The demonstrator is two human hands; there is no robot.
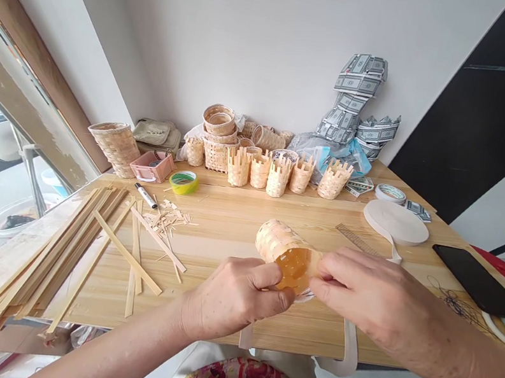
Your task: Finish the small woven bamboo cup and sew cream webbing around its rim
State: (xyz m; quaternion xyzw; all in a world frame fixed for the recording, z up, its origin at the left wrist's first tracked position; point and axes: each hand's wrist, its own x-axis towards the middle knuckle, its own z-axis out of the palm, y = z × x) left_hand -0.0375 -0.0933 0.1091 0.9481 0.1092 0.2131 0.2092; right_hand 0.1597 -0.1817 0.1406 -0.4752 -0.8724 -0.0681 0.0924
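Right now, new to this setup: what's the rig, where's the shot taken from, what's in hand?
There is no machine here, just a person's two bare hands, seen in one picture from a camera worn on their head, looking forward and down. The left hand and right hand both hold a small woven bamboo basket sideways, its open end showing. On the wooden table lie loose bamboo strips, a row of small woven baskets, a roll of white webbing and a black phone.
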